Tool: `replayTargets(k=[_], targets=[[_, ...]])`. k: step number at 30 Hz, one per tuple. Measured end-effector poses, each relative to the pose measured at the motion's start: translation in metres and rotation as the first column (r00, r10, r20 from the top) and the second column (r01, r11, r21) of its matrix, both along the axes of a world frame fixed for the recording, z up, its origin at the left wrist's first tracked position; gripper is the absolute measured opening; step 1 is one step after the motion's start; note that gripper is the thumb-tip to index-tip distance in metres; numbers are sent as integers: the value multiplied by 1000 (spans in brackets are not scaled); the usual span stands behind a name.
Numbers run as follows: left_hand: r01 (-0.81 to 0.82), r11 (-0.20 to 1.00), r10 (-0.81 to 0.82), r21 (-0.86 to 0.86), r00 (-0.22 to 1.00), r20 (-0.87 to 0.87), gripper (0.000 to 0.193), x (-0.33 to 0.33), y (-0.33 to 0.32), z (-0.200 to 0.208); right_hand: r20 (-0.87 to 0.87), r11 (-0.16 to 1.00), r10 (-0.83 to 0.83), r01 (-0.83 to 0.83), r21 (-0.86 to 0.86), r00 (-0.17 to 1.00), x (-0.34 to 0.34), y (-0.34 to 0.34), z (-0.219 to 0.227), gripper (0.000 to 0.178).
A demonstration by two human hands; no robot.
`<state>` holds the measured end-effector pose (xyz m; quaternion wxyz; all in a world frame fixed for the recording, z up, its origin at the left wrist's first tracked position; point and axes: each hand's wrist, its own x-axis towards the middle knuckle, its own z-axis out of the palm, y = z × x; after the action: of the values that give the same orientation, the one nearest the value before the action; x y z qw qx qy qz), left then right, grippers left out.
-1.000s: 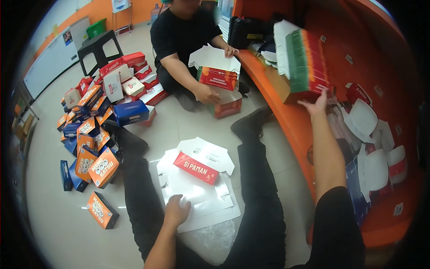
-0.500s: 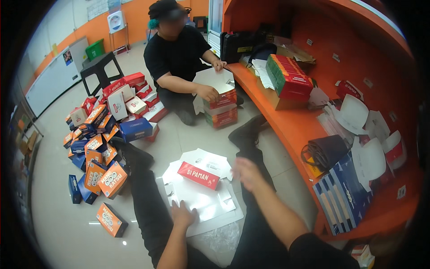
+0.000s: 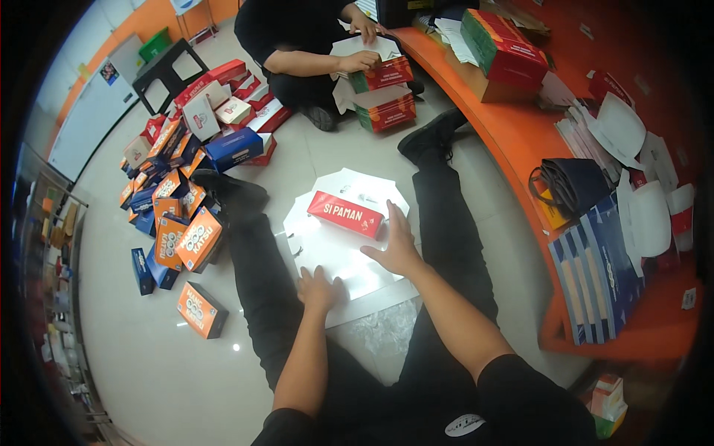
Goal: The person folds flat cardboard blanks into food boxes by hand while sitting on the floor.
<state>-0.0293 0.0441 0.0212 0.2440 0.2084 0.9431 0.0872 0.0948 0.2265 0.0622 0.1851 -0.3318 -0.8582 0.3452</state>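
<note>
White sheets [image 3: 355,279] lie flat between the legs [image 3: 260,290], likely for easy reach, red panel [image 3: 345,214] on top; the left hand [image 3: 320,290], gripping nothing, seems to steady them; the right hand [image 3: 396,244] spreads loosely by the panel's right end, whereas earlier it hung farther right

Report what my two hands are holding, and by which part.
Nothing appears gripped: the left hand lies open at the lower left of the white cardboard sheets, the right hand spreads open at their right side, near the red panel.
</note>
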Motion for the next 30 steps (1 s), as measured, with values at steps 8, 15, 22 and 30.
replayTargets(k=[8, 15, 22, 30], targets=[[-485, 560, 137, 671, 854, 502, 67, -59, -42, -32, -259, 973, 202, -223, -54, 944, -30, -20, -32, 57], [-798, 202, 2, 568, 580, 815, 71, -28, 10, 4, -266, 948, 161, -224, -226, 950, 11, 1, -10, 58], [-263, 916, 240, 302, 964, 113, 82, -24, 6, -10, -423, 941, -337, 293, -166, 841, 113, 39, 140, 52], [-381, 896, 344, 226, 920, 190, 89, -15, 8, -7, -879, 537, -409, 843, -14, 246, 200, 64, 229, 98]])
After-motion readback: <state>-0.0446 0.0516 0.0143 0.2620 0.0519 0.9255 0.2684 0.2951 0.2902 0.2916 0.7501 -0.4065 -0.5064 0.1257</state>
